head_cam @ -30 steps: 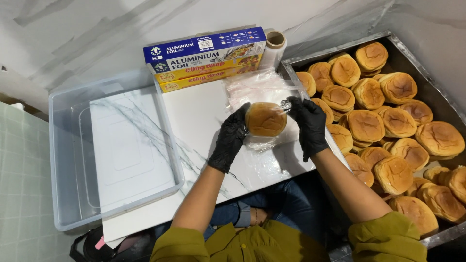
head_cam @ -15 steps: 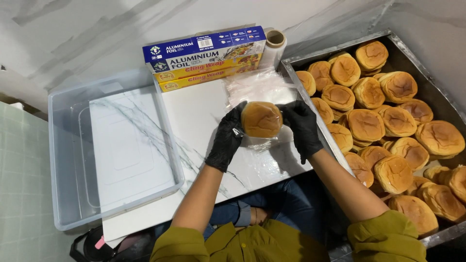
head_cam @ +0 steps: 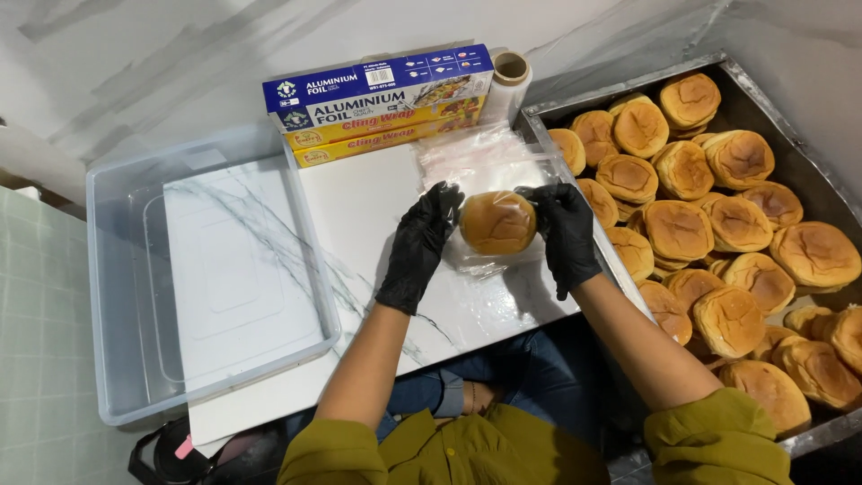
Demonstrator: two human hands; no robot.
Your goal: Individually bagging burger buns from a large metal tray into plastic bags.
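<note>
Bun (head_cam: 497, 222): round, no clear long axis; domed brown top faces up at the camera; held just above the white marble board (head_cam: 359, 216), over a sheet of clear film (head_cam: 476, 162).
Left hand (head_cam: 420, 244): black glove, fingers curled against the bun's left edge.
Right hand (head_cam: 566, 232): black glove, fingers gripping the right edge.
Hidden: bun underside; film edges hard to trace.
Cut off: metal tray (head_cam: 628, 94) of buns at right frame edge.

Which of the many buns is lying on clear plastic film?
The bun held between both gloved hands, left hand and right hand, on the white board; the others lie bare in the metal tray.
</note>
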